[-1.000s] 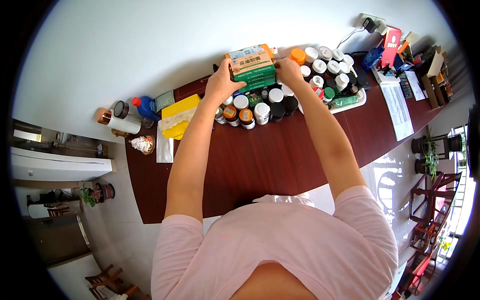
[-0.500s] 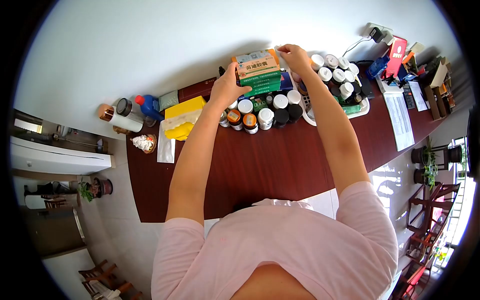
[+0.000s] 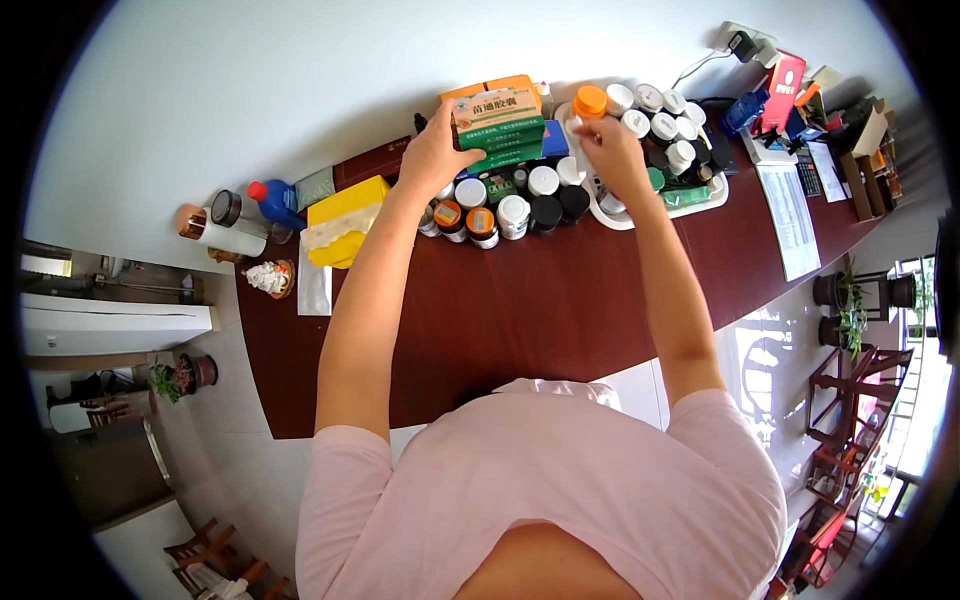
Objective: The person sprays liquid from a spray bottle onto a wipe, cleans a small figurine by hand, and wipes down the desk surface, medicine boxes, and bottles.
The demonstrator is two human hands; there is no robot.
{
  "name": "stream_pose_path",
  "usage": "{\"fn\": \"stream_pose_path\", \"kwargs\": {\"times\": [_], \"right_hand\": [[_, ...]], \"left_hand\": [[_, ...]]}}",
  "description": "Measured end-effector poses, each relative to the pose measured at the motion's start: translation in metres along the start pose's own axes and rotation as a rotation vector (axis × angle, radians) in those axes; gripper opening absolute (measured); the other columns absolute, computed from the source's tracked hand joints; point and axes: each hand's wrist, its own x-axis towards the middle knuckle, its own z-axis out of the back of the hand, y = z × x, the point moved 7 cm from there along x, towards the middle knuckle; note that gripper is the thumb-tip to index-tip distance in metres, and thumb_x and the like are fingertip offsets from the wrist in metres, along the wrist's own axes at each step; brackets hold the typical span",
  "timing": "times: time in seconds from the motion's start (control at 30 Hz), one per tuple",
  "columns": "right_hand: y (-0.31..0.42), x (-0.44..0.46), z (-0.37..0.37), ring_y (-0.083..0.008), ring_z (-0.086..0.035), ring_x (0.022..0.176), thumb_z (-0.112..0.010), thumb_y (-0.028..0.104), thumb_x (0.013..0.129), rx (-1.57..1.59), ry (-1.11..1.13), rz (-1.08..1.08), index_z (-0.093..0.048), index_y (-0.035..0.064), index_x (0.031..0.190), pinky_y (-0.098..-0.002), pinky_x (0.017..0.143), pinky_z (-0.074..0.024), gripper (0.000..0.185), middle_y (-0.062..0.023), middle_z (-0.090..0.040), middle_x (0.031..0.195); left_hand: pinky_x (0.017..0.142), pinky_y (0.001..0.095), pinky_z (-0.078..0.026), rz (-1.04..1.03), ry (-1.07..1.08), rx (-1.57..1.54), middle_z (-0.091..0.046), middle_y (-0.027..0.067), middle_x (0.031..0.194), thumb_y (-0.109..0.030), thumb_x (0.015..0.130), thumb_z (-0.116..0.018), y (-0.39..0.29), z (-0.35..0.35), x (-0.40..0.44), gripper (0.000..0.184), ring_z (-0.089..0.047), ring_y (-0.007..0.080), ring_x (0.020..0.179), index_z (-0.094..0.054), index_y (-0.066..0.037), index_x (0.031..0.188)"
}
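My left hand (image 3: 430, 158) is closed on the left side of a stack of green and orange medicine boxes (image 3: 500, 128), the thumb across their front edge. My right hand (image 3: 612, 152) has its fingers drawn together at the left rim of a white tray (image 3: 600, 216); whether they grip the rim or something small is hidden. Just behind those fingers stands an orange-capped bottle (image 3: 590, 101). A small white bottle (image 3: 544, 96) shows right of the boxes. Several pill bottles with white, black and orange lids, such as a white one (image 3: 514, 217), line up in front of the boxes.
The tray also carries several white-lidded bottles (image 3: 663, 126). On the left are a yellow tissue pack (image 3: 345, 215), a blue bottle with a red cap (image 3: 275, 200) and a figurine (image 3: 270, 278). Papers (image 3: 788, 222) and a calculator (image 3: 812, 175) lie right. The wall rises behind.
My right hand has moved from beside the top of the boxes right and nearer, to the tray's left rim. The left hand keeps its hold on the boxes. The whole view has shifted slightly.
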Motion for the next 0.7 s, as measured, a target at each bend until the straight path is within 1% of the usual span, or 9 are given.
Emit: {"fn": "stream_pose_path", "kwargs": {"times": [0.07, 0.13, 0.17, 0.23, 0.27, 0.3, 0.47, 0.53, 0.7], "right_hand": [[-0.006, -0.027, -0.005, -0.0324, -0.06, 0.08, -0.056, 0.012, 0.078, -0.094, 0.006, 0.046, -0.066, 0.0037, 0.088, -0.0401, 0.071, -0.0478, 0.016, -0.0154, -0.062, 0.089], [-0.013, -0.047, -0.014, -0.0324, -0.059, 0.08, -0.055, 0.01, 0.079, -0.16, 0.017, 0.06, -0.066, 0.004, 0.087, -0.0415, 0.071, -0.0472, 0.015, -0.0141, -0.06, 0.087], [-0.016, -0.056, -0.019, -0.0323, -0.059, 0.079, -0.056, 0.009, 0.078, -0.156, -0.015, 0.052, -0.065, 0.0035, 0.085, -0.0419, 0.07, -0.0474, 0.012, -0.0136, -0.059, 0.086], [-0.027, -0.065, -0.029, -0.0322, -0.059, 0.078, -0.056, 0.009, 0.078, -0.186, -0.026, 0.028, -0.064, 0.0037, 0.085, -0.042, 0.069, -0.0476, 0.011, -0.0134, -0.059, 0.085], [-0.031, -0.067, -0.031, -0.0321, -0.059, 0.077, -0.057, 0.009, 0.077, -0.219, -0.041, 0.01, -0.063, 0.0039, 0.084, -0.042, 0.068, -0.0479, 0.011, -0.0132, -0.059, 0.085], [-0.03, -0.069, -0.032, -0.0322, -0.059, 0.077, -0.057, 0.008, 0.077, -0.211, -0.086, 0.026, -0.062, 0.0041, 0.084, -0.0421, 0.067, -0.0481, 0.009, -0.0136, -0.058, 0.084], [-0.031, -0.072, -0.034, -0.0324, -0.059, 0.078, -0.058, 0.008, 0.077, -0.217, -0.108, 0.041, -0.06, 0.004, 0.086, -0.0422, 0.067, -0.0483, 0.01, -0.0148, -0.056, 0.086], [-0.031, -0.072, -0.034, -0.0322, -0.059, 0.079, -0.059, 0.008, 0.076, -0.222, -0.102, 0.012, -0.061, 0.0039, 0.085, -0.0424, 0.068, -0.0484, 0.01, -0.0144, -0.057, 0.086], [-0.033, -0.074, -0.035, -0.0321, -0.059, 0.08, -0.059, 0.008, 0.076, -0.195, -0.093, -0.01, -0.062, 0.0046, 0.087, -0.0422, 0.07, -0.0485, 0.011, -0.0142, -0.058, 0.088]], "left_hand": [[0.095, 0.038, -0.042, -0.018, -0.011, -0.015, -0.045, 0.0193, 0.131, -0.031, 0.068, -0.077, -0.008, -0.003, -0.011, 0.09, -0.049, 0.0308, 0.117, -0.025, -0.004, 0.137], [0.093, 0.0385, -0.044, -0.169, -0.419, 0.083, -0.042, 0.0184, 0.132, -0.028, 0.069, -0.077, -0.027, 0.015, -0.032, 0.091, -0.049, 0.032, 0.115, -0.024, -0.003, 0.138], [0.088, 0.0374, -0.047, -0.244, -0.508, 0.04, -0.044, 0.0166, 0.126, -0.024, 0.07, -0.077, -0.038, 0.017, -0.046, 0.086, -0.053, 0.0292, 0.104, -0.026, -0.005, 0.137], [0.07, 0.0345, -0.049, -0.211, -0.468, -0.179, -0.056, 0.0114, 0.099, -0.014, 0.072, -0.073, -0.058, 0.003, -0.072, 0.043, -0.056, 0.0201, 0.082, -0.05, -0.005, 0.107], [0.065, 0.0337, -0.048, -0.322, -0.403, -0.287, -0.058, 0.0084, 0.088, -0.011, 0.073, -0.071, -0.066, -0.019, -0.085, 0.024, -0.057, 0.021, 0.075, -0.055, -0.006, 0.089], [0.062, 0.0324, -0.047, -0.419, -0.383, -0.254, -0.057, 0.007, 0.082, -0.009, 0.073, -0.07, -0.08, -0.036, -0.101, 0.018, -0.057, 0.0229, 0.071, -0.055, -0.007, 0.083], [0.059, 0.033, -0.046, -0.161, -0.256, -0.368, -0.053, 0.0072, 0.081, -0.009, 0.072, -0.071, -0.066, -0.089, -0.118, 0.022, -0.055, 0.022, 0.066, -0.052, -0.006, 0.081], [0.059, 0.0333, -0.045, -0.329, -0.518, -0.19, -0.053, 0.0072, 0.079, -0.009, 0.071, -0.072, -0.081, -0.057, -0.118, 0.023, -0.055, 0.0222, 0.066, -0.051, -0.006, 0.08], [0.065, 0.0367, -0.043, -0.226, -0.622, -0.128, -0.051, 0.0064, 0.077, -0.018, 0.068, -0.077, -0.077, -0.028, -0.095, 0.032, -0.052, 0.0243, 0.071, -0.05, -0.007, 0.081]]}}
